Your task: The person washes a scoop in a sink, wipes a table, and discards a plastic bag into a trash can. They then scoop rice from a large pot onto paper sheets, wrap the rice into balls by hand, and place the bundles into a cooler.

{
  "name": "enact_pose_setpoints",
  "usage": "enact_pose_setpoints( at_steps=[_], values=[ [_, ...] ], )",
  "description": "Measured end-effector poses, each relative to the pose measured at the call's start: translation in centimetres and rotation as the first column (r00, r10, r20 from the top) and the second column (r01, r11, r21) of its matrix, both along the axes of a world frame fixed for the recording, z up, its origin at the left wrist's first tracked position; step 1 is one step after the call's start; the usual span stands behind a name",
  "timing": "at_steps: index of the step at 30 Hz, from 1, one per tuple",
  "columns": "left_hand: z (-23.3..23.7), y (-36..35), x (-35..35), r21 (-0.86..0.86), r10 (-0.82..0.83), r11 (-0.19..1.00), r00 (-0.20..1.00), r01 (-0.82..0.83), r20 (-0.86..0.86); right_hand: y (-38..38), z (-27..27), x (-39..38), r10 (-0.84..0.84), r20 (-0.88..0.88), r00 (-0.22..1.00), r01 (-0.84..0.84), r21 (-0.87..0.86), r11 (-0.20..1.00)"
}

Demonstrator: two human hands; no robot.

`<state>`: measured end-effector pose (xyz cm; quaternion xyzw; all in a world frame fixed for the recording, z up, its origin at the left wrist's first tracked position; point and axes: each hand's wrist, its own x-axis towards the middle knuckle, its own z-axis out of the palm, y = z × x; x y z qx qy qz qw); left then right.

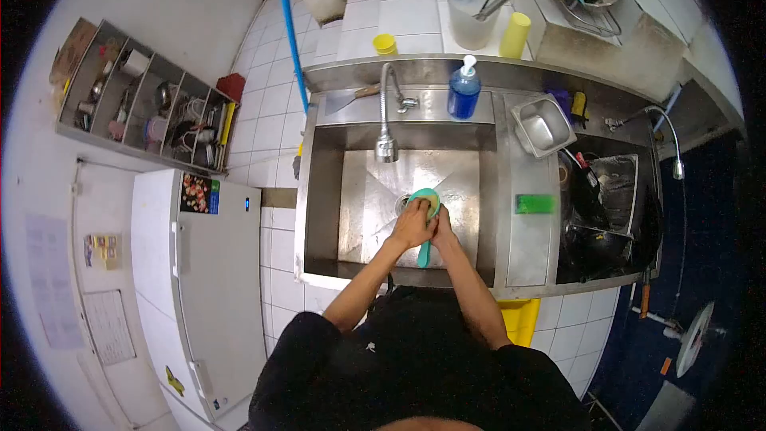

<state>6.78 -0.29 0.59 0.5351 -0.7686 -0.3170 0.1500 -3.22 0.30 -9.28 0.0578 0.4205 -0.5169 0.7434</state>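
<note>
Over the basin of the steel sink point(487, 183), both hands are together on a teal ladle-like utensil point(424, 255). Its rounded head points away from me and its handle comes back toward me. My left hand point(413, 225) lies across the head with its fingers pressed on it. My right hand point(444, 228) is closed around the utensil just below the head, by the handle. A pale yellow-green patch point(433, 203) shows inside the head beside my left fingers; I cannot tell whether it is a sponge. The faucet point(386, 148) hangs beyond my hands.
A blue soap bottle point(463, 89) stands behind the basin, near a spatula point(351, 97). A steel pan point(542, 125) and a green scrubbing pad point(535, 204) lie on the right-hand divider. Dark cookware point(594, 239) fills the second basin. A white fridge point(215, 271) stands left.
</note>
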Motion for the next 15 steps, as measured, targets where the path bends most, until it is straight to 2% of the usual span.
enact_pose_setpoints(
  at_steps=[1, 3, 4, 5, 6, 7, 8, 9, 10, 11, 12, 13, 14, 15],
  values=[
    [0.0, 0.3, 0.4, -0.002, 0.013, 1.000, 1.000, -0.013, -0.006, 0.0, 0.2, 0.1, 0.054, -0.046, 0.997, -0.054, 0.004, 0.999],
    [0.0, -0.5, 1.1, 0.071, 0.004, 0.997, 0.992, -0.014, 0.129, -1.3, -2.3, 1.0, 0.078, -0.001, 0.997, -0.078, -0.015, 0.997],
    [1.4, -0.8, 1.3, 0.181, 0.023, 0.983, 0.997, -0.036, 0.070, -1.7, -3.5, 1.4, 0.059, 0.015, 0.998, -0.058, -0.012, 0.998],
    [1.6, -1.0, 1.5, 0.179, 0.024, 0.983, 0.998, -0.035, 0.065, -1.8, -2.8, 1.8, 0.038, 0.031, 0.999, -0.038, -0.007, 0.999],
    [1.9, -1.7, 1.9, 0.363, 0.216, 0.921, 0.961, -0.142, -0.171, -1.5, -2.0, 2.2, 0.101, -0.015, 0.995, -0.101, -0.035, 0.994],
    [2.1, -2.4, 2.3, 0.552, 0.423, 0.814, 0.835, -0.180, -0.352, -1.4, -1.2, 3.1, 0.094, -0.017, 0.995, -0.095, -0.047, 0.994],
    [2.8, -3.1, 2.6, 0.626, 0.429, 0.756, 0.866, -0.189, -0.257, -1.2, -0.2, 4.2, 0.052, -0.084, 0.995, -0.054, -0.026, 0.998],
    [1.4, -3.3, 3.0, 0.620, 0.424, 0.762, 0.866, -0.185, -0.263, -1.3, 0.8, 5.2, 0.012, -0.152, 0.988, -0.013, -0.008, 1.000],
    [-1.0, -3.1, 3.1, 0.351, 0.348, 0.903, 0.901, -0.248, -0.259, -1.5, 1.9, 5.8, -0.045, -0.185, 0.982, 0.049, 0.019, 0.999],
    [-3.7, -3.0, 3.1, 0.042, 0.276, 0.961, 0.934, -0.274, -0.229, -1.7, 2.1, 5.7, -0.048, -0.192, 0.980, 0.051, 0.009, 0.999],
    [-4.3, -2.6, 2.9, -0.242, 0.248, 0.911, 0.913, -0.333, -0.323, -1.6, 1.3, 5.6, -0.067, -0.199, 0.978, 0.057, -0.054, 0.997],
    [-4.9, -2.8, 3.4, -0.241, 0.245, 0.912, 0.913, -0.331, -0.327, -1.4, 0.4, 5.4, -0.083, -0.204, 0.975, 0.062, -0.109, 0.992],
    [-2.6, -2.8, 3.9, -0.116, 0.194, 0.965, 0.940, -0.233, -0.280, -1.9, -4.0, 4.5, -0.045, -0.017, 0.999, 0.040, -0.226, 0.973],
    [-0.3, -2.8, 4.0, 0.017, 0.136, 0.991, 0.960, -0.136, -0.244, -1.8, -2.1, 4.6, -0.046, -0.022, 0.999, 0.040, -0.222, 0.974]
  ],
)
